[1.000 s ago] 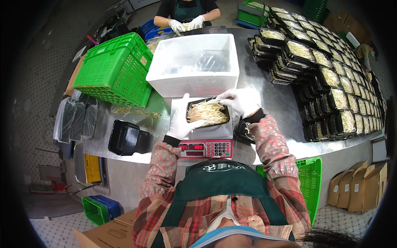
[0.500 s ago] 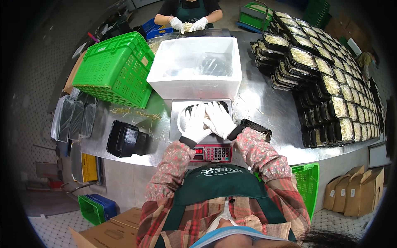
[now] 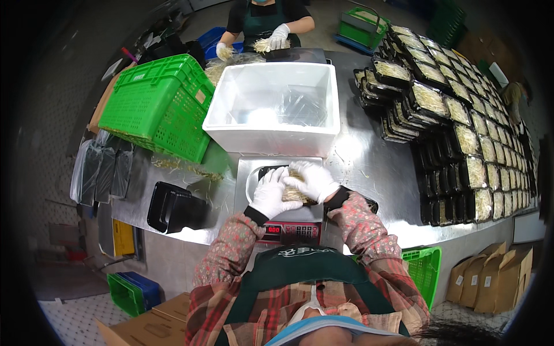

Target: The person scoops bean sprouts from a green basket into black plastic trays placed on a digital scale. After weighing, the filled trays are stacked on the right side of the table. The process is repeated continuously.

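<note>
Both my hands wear white gloves and are over a black plastic tray [image 3: 264,172] on the scale's metal plate [image 3: 243,189]. My left hand [image 3: 271,193] curls against the left side of a bundle of thin pale stems [image 3: 296,189], like sprouts. From the right and above, my right hand [image 3: 313,182] grips the same bundle, fingers bent around it. My gloves hide much of the tray, so I cannot tell how far the bundle lies inside it. Below them is the scale's red keypad panel [image 3: 301,232] with a lit display.
A white foam box [image 3: 271,140] with clear film stands beyond the scale, a green crate [image 3: 156,109] to its left. Empty black trays [image 3: 167,207] lie at left. Stacked filled trays [image 3: 461,138] crowd the right. Opposite, a co-worker's gloved hand [image 3: 280,36] holds pale stems.
My hands were laid flat side by side over the tray; now they are curled around the bundle, which shows between them. The co-worker's hands have moved apart. The view has shifted slightly.
</note>
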{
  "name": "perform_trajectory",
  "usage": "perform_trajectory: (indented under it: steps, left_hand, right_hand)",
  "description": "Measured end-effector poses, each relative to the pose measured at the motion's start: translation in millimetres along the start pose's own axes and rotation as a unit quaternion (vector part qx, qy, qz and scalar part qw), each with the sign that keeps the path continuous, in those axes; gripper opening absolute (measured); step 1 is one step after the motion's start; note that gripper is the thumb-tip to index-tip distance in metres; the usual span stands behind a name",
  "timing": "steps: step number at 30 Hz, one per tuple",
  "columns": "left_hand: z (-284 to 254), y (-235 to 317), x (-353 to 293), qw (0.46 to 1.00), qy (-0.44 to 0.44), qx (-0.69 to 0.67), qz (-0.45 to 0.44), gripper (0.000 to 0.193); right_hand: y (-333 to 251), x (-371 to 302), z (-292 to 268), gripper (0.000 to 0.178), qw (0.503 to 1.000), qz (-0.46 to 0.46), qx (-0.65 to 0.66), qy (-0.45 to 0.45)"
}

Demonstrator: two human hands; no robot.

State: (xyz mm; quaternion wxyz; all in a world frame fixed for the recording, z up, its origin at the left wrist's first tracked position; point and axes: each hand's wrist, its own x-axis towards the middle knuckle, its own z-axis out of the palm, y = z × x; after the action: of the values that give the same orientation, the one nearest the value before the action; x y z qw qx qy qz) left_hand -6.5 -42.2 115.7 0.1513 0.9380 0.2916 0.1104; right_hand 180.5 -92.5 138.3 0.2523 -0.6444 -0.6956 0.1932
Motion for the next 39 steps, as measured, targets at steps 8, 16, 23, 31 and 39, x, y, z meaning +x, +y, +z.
perform_trajectory:
  steps: [8,16,23,31,39]
  left_hand:
    - [27,24,24,0.999,0.027,0.032,0.001,0.052]
    - [33,19,18,0.998,0.056,0.003,-0.006,0.050]
    - [-15,14,10,0.958,0.241,-0.147,0.053,0.061]
    - [-104,-5,-33,0.751,0.329,-0.573,-0.004,0.070]
    - [-8,-41,-86,0.755,0.186,-0.603,-0.180,0.031]
  right_hand:
    - [112,181,-40,0.044,0.990,0.067,-0.055,0.115]
    - [115,183,-53,0.022,0.973,0.120,-0.159,-0.114]
    - [70,105,-140,0.023,0.970,-0.048,-0.115,0.209]
    - [-20,-13,-150,0.030,0.954,0.048,0.296,-0.022]
    - [21,-63,-2,0.022,0.920,0.086,0.382,-0.027]
